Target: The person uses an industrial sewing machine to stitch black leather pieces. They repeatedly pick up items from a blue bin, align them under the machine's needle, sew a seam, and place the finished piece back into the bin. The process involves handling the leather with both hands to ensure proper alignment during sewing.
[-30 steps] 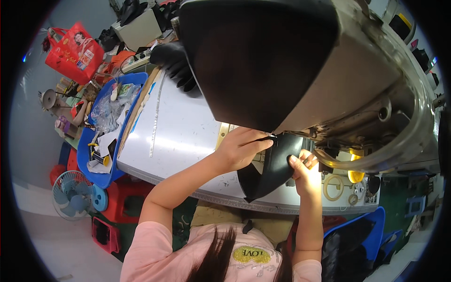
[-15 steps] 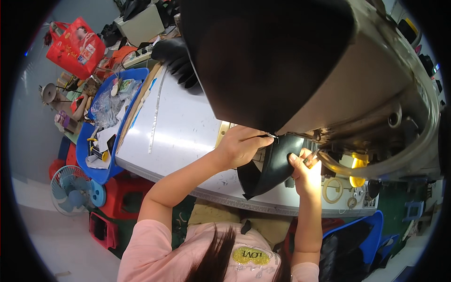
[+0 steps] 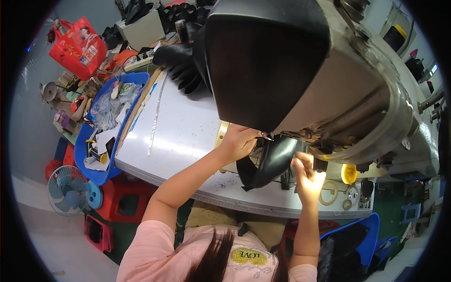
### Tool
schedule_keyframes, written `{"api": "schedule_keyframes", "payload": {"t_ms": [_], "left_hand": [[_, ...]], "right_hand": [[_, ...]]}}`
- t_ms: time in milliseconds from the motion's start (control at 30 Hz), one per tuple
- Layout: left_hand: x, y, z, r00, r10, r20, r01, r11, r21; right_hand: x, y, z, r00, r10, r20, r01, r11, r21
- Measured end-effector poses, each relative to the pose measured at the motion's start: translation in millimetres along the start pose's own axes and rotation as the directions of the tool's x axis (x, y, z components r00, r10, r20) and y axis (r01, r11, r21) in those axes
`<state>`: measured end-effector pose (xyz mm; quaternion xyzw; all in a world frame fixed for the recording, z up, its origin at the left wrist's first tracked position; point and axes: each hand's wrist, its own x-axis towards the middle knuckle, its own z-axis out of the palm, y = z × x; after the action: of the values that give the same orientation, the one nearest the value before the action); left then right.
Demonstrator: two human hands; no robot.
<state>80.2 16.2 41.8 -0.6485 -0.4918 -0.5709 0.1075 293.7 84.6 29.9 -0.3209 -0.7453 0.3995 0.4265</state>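
Note:
A black leather-like piece (image 3: pixel 278 157) stands curved on the white table under the head of a sewing machine (image 3: pixel 300 94). At its upper left edge my left hand (image 3: pixel 236 142) is closed in a pinch. A small shiny metal bit shows at those fingertips; whether it is held or part of the machine I cannot tell. Just right of the piece, apart from it, my right hand (image 3: pixel 306 177) has its fingers curled together beside the machine. What it holds, if anything, is hidden. The machine head covers the stitching spot.
Left of the white table (image 3: pixel 181 117) sits a blue bin (image 3: pixel 102 175) with plastic bags and scraps. Black glove-like pieces (image 3: pixel 183 70) lie at the back. A yellow spool (image 3: pixel 349 174) is at right. A blue fan (image 3: pixel 70 195) and red stools (image 3: pixel 117 202) stand at lower left.
My right hand has let go of the black piece and drawn slightly away from it. My left hand stays at the upper edge. The whole view has shifted a little.

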Motion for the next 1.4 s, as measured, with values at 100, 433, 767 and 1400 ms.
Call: {"api": "schedule_keyframes", "payload": {"t_ms": [100, 433, 767, 1400], "left_hand": [[-0.9, -2.5, -3.4, 1.0, -0.027, 0.002, 0.027, 1.0, 0.009], [0.6, 5.5, 3.0, 0.997, -0.045, -0.069, 0.047, 0.999, 0.025], [1.3, 11.0, 2.5, 0.999, -0.016, -0.039, 0.018, 0.998, 0.055], [-1.4, 6.0, 2.6, 1.0, 0.026, -0.013, -0.025, 0.998, 0.056]], "right_hand": [[-9.0, -41.7, -42.7, 0.979, -0.189, -0.082, 0.185, 0.981, -0.05], [93.6, 19.1, -479.4, 0.578, -0.482, -0.659, -0.421, 0.515, -0.746], [109.7, 46.3, -570.1, 0.647, -0.136, -0.75, -0.667, 0.377, -0.643], [-25.9, -5.7, -158.3, 0.886, -0.442, -0.142, 0.148, 0.557, -0.817]]}}
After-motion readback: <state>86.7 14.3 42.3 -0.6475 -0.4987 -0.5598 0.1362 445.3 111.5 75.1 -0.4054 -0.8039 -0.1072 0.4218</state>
